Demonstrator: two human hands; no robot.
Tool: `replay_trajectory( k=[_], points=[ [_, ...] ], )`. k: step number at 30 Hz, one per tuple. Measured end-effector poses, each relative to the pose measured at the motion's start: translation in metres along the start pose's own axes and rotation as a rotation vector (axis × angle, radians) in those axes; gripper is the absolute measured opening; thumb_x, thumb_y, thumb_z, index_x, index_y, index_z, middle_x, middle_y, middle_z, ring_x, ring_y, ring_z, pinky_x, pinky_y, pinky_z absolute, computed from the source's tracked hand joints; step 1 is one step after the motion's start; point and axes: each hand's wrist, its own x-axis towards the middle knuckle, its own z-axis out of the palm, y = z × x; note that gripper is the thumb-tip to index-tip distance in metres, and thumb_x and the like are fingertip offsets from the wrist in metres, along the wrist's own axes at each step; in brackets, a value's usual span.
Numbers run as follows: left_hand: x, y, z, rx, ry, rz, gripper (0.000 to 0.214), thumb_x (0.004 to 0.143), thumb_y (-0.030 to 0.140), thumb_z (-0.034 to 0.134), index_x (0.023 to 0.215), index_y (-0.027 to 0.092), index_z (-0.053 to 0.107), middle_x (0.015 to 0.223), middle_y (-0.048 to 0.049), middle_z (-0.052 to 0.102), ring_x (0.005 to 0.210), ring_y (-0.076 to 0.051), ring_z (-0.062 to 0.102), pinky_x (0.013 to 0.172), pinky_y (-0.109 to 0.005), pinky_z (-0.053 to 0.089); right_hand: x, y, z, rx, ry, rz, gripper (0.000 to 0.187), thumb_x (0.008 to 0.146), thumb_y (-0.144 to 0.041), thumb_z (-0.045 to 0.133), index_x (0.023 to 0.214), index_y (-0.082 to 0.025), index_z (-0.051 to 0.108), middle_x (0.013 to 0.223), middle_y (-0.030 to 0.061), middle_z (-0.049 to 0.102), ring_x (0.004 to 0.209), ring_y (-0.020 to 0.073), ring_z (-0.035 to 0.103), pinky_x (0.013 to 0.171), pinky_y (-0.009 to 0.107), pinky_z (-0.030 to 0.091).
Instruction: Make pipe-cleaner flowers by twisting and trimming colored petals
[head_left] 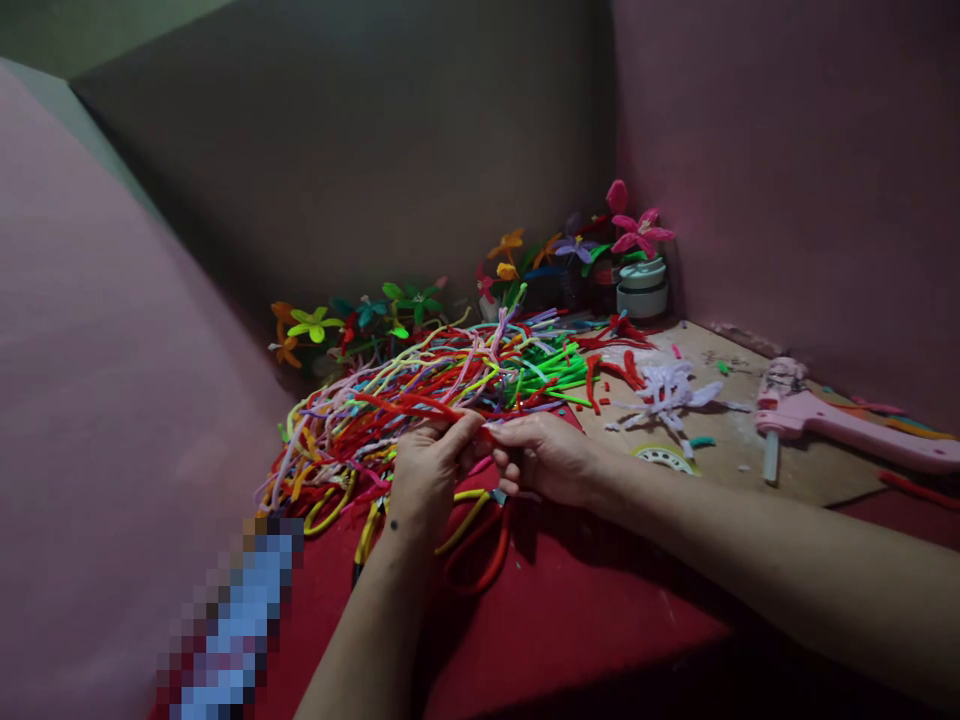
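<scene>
My left hand (435,465) is closed in a pinch on red pipe cleaners (420,402), whose free ends stick out to the left. Close against it, my right hand (547,458) pinches the other end of the red pipe cleaners between thumb and fingers. Just behind both hands lies a large heap of loose pipe cleaners (337,415) in many colours, with a bright green bundle (551,375) at its right. Under my hands are a tool with a red and yellow handle (487,570) and another yellow-handled tool (330,512), both partly hidden.
A pink glue gun (855,432) rests on a cardboard sheet (810,482) at right, near white pipe cleaner pieces (667,390) and a tape roll (664,458). Pipe cleaner flowers (315,323) line the back, beside a pale round container (642,290). Red cloth (600,620) covers the table.
</scene>
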Motion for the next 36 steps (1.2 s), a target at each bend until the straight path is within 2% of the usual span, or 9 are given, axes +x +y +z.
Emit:
replay_trajectory(
  k=[3,6,8,12,18,24,28,33,36],
  points=[
    [0.003,0.002,-0.006,-0.011,0.057,0.009,0.022,0.064,0.031,0.067,0.059,0.012,0.058,0.043,0.0059,0.041,0.039,-0.003,0.038,0.044,-0.017,0.036,0.003,-0.002,-0.006,0.076,-0.065,0.08,0.016,0.081,-0.019,0.042,0.074,-0.011,0.055,0.054,0.0016,0.054,0.044,0.0105,0.048,0.049,0.027,0.043],
    [0.003,0.005,-0.008,-0.059,0.018,-0.001,0.021,0.065,0.03,0.067,0.061,0.012,0.058,0.042,0.0072,0.038,0.038,-0.002,0.034,0.041,-0.016,0.034,0.004,-0.002,-0.01,0.135,-0.093,0.179,0.017,0.081,-0.016,0.039,0.078,-0.011,0.055,0.058,0.0042,0.057,0.049,0.012,0.053,0.054,0.029,0.045],
    [0.002,0.006,-0.007,-0.081,-0.012,-0.016,0.02,0.065,0.029,0.066,0.062,0.012,0.058,0.043,0.0072,0.039,0.038,-0.002,0.034,0.042,-0.017,0.036,0.003,-0.001,-0.011,0.155,-0.097,0.194,0.014,0.079,-0.01,0.041,0.075,-0.011,0.055,0.059,0.0044,0.057,0.053,0.0118,0.055,0.058,0.028,0.047],
    [0.0,0.009,-0.004,-0.095,-0.023,-0.038,0.019,0.064,0.028,0.068,0.062,0.012,0.057,0.043,0.0068,0.041,0.038,-0.003,0.037,0.042,-0.017,0.037,0.0,0.0,-0.008,0.155,-0.065,0.155,0.017,0.079,-0.004,0.041,0.072,-0.009,0.056,0.058,0.0034,0.056,0.054,0.0102,0.055,0.062,0.027,0.049],
    [0.0,0.006,-0.007,-0.126,-0.107,-0.004,0.021,0.064,0.03,0.067,0.06,0.012,0.056,0.041,0.008,0.036,0.037,-0.002,0.031,0.041,-0.017,0.035,-0.001,0.001,-0.007,0.054,-0.129,0.141,0.011,0.079,-0.008,0.048,0.072,-0.01,0.056,0.059,0.0013,0.053,0.051,0.0075,0.052,0.06,0.025,0.05],
    [0.001,0.003,-0.007,-0.11,-0.101,0.022,0.022,0.064,0.031,0.067,0.06,0.013,0.056,0.041,0.008,0.036,0.037,-0.003,0.031,0.043,-0.019,0.037,0.0,0.002,-0.004,-0.002,-0.095,0.093,0.016,0.078,-0.004,0.046,0.067,-0.009,0.056,0.054,0.0,0.051,0.045,0.0063,0.048,0.054,0.025,0.05],
    [0.001,0.003,-0.008,-0.053,-0.071,0.012,0.021,0.064,0.031,0.067,0.062,0.012,0.059,0.041,0.0072,0.037,0.037,-0.002,0.031,0.04,-0.017,0.031,-0.002,0.0,-0.003,-0.07,-0.064,0.072,0.017,0.078,-0.005,0.047,0.063,-0.009,0.054,0.052,0.0005,0.052,0.043,0.0071,0.049,0.051,0.026,0.049],
    [0.002,0.003,-0.009,-0.038,-0.027,-0.003,0.021,0.062,0.031,0.068,0.06,0.012,0.059,0.042,0.0061,0.04,0.037,-0.002,0.031,0.039,-0.017,0.029,-0.004,0.0,-0.001,-0.215,-0.111,-0.001,0.011,0.075,-0.016,0.057,0.067,-0.008,0.057,0.057,0.0026,0.058,0.043,0.0091,0.053,0.048,0.027,0.049],
    [0.001,0.004,-0.008,-0.005,-0.042,0.0,0.021,0.063,0.031,0.068,0.06,0.012,0.059,0.043,0.0054,0.043,0.037,-0.002,0.033,0.038,-0.017,0.027,-0.003,0.002,-0.001,-0.331,-0.046,-0.019,0.012,0.071,-0.015,0.06,0.063,-0.008,0.057,0.052,0.0019,0.057,0.037,0.0077,0.05,0.039,0.021,0.044]
  ],
)
